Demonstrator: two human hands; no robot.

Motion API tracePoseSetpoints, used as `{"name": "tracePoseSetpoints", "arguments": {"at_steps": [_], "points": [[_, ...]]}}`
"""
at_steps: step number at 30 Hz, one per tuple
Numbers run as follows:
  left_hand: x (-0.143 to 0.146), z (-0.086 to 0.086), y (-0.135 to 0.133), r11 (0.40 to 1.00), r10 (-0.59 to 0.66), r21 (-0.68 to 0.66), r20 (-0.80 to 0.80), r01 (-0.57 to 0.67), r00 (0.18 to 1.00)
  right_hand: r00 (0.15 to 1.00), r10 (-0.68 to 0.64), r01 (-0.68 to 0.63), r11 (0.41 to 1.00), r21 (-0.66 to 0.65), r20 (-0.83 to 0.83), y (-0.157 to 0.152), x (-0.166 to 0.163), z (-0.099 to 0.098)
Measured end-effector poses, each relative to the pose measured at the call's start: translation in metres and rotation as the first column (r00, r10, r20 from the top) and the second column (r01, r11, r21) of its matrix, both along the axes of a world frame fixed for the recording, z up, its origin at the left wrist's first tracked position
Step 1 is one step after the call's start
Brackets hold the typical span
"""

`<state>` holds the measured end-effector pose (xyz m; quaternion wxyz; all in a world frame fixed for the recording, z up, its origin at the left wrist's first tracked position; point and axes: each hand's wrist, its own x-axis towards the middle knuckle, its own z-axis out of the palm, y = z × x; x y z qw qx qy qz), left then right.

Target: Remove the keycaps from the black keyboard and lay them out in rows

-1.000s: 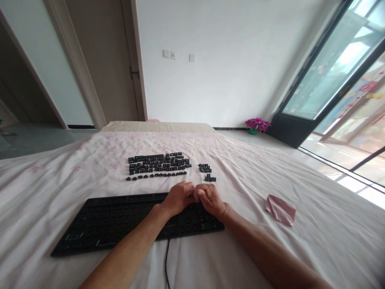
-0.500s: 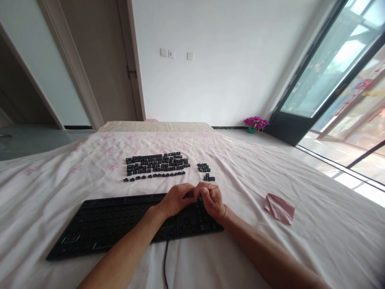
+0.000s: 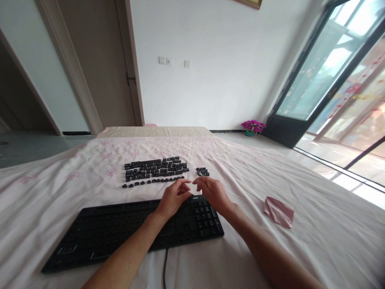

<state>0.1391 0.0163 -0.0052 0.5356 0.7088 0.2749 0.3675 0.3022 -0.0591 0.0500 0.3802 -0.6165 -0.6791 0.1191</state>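
Note:
A black keyboard (image 3: 126, 224) lies in front of me, with most of its left and middle part stripped of keycaps. Keycaps sit on its number pad (image 3: 207, 218) at the right end. Over the keyboard's upper right edge hovers my left hand (image 3: 174, 198), its thumb and fingers apart. Facing it, my right hand (image 3: 216, 194) is above the number pad's top edge, fingers bent and spread from the other hand. I see nothing held in either. Beyond them are loose black keycaps (image 3: 156, 168) in rows and a smaller keycap group (image 3: 203, 171), partly hidden by my right hand.
A pale flowered sheet (image 3: 240, 249) with folds covers the surface. A pink cloth (image 3: 279, 212) lies to the right. The keyboard's cable (image 3: 165, 269) runs towards me. Farther off are a pot of magenta flowers (image 3: 253, 127), a door (image 3: 96, 60) and a glass door (image 3: 309, 88).
My hands were pressed together over the number pad; now they have parted, fingers loosened, uncovering its keycaps. The view has tilted slightly upward.

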Motion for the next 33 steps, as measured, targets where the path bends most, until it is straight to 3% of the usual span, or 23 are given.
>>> {"name": "tracePoseSetpoints", "arguments": {"at_steps": [6,15,22,25,28,33], "points": [[0.000,0.002,-0.001,0.997,0.056,-0.058,0.055,-0.053,0.997,0.997,-0.022,0.031,0.990,-0.137,0.068,0.004,0.002,-0.017],[0.001,0.001,-0.002,0.996,0.091,0.009,0.072,-0.092,0.993,0.993,-0.036,0.057,0.981,-0.184,0.116,0.002,-0.002,-0.017],[0.001,0.000,-0.001,0.997,0.074,-0.018,0.083,-0.073,0.994,0.997,-0.078,0.075,0.980,-0.182,-0.009,0.004,0.001,-0.021],[0.002,-0.002,0.000,0.997,0.068,-0.038,0.093,-0.065,0.993,0.991,-0.095,0.076,0.981,-0.176,-0.098,0.011,0.021,-0.021],[0.002,-0.005,0.001,0.997,0.075,-0.009,0.091,-0.075,0.993,0.971,-0.185,0.157,0.971,-0.179,-0.151,0.024,0.058,-0.022],[0.003,-0.012,0.003,0.990,0.100,0.103,0.006,-0.100,0.995,0.937,-0.339,0.317,0.925,-0.211,-0.080,0.049,0.127,-0.033]]}}
